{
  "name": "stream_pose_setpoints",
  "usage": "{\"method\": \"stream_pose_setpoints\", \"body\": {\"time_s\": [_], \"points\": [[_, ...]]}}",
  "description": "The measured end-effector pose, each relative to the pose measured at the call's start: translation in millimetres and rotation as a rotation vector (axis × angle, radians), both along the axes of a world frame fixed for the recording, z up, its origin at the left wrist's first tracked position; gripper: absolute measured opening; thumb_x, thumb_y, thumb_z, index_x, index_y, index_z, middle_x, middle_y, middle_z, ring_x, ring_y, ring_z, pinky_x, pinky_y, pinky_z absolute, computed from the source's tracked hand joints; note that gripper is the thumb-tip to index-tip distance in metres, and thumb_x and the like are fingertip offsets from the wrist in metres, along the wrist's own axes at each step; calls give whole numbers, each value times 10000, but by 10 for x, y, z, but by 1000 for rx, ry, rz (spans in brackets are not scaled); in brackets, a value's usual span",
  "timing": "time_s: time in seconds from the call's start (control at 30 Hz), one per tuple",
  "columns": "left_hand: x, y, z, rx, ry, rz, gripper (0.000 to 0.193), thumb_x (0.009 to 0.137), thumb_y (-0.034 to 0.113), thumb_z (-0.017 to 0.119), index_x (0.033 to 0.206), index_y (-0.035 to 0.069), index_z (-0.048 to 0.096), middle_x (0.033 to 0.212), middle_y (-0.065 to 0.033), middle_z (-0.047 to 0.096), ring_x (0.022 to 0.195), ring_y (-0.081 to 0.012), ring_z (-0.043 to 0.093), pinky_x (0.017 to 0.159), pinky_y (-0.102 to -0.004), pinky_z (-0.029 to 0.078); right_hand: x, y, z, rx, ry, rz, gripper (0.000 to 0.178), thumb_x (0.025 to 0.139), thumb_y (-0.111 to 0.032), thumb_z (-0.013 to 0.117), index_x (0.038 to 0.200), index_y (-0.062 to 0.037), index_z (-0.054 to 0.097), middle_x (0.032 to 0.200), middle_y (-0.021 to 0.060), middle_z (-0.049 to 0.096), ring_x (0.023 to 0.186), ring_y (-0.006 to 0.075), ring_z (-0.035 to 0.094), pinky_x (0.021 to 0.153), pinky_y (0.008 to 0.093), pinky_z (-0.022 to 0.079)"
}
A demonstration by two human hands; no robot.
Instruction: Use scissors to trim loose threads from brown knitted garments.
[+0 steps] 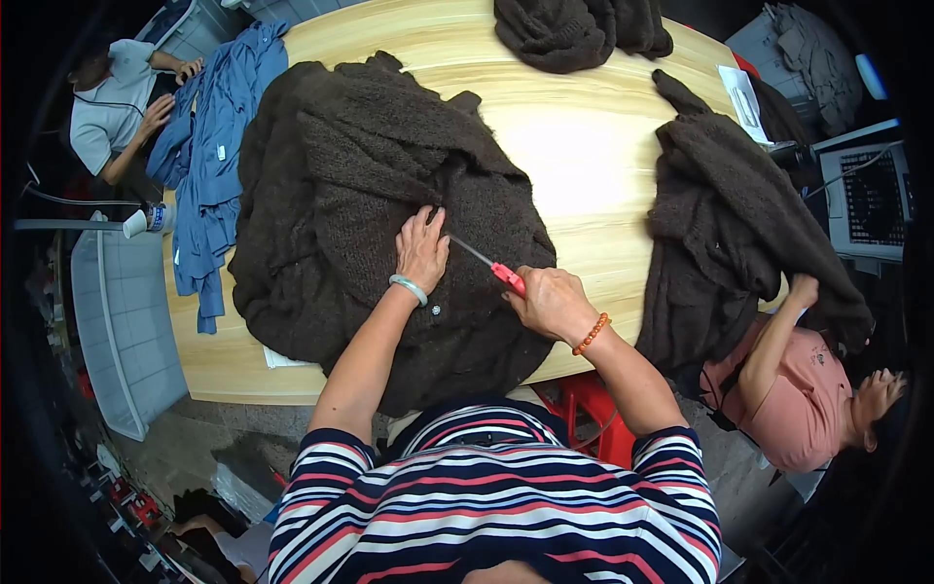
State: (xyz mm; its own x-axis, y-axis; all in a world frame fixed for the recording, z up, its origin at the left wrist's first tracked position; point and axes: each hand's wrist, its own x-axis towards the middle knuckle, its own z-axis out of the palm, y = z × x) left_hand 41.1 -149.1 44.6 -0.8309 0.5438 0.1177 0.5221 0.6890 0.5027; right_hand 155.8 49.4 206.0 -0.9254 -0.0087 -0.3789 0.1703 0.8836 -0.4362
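A large dark brown knit sweater [379, 165] lies bunched on the table in front of me. My left hand [422, 251] rests on its middle, back of the hand up, fingers stretched forward against the knit; a pale bangle circles the wrist. In my right hand [557, 304] is a slim tool with a red handle [508, 278] and a thin metal shaft [472, 249]. The shaft points up and left, its tip close to the left fingertips at the sweater's surface. A small round light button-like piece [436, 310] sits on the knit below my left hand.
A pale wood table [584, 146] carries more brown knitwear [555, 34] at the far edge. At right, a person in pink [793, 389] handles another brown knit garment [715, 234]. At left, a person [107, 127] touches blue garments [219, 146]. A grey bin [122, 321] stands left.
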Motion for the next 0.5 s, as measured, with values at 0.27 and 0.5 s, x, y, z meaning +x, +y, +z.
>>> {"method": "stream_pose_setpoints", "body": {"time_s": [0.27,0.5], "points": [[-24,-48,8,-8,-77,6,539,922,188,548,1441,118,421,1515,-156,318,1325,-360,350,1100,-474,281,36,7,-97,11,50,83,272,867,-292,638,847,-21,646,739,227,668,738,382,680,682,455,547],[603,-226,209,-31,-102,-97,801,836,180,653,1517,61,248,1580,-189,199,1465,-394,152,1186,-491,150,436,82,38,-38,6,67,285,868,-313,645,876,-28,636,706,209,660,711,382,670,651,465,535]]}}
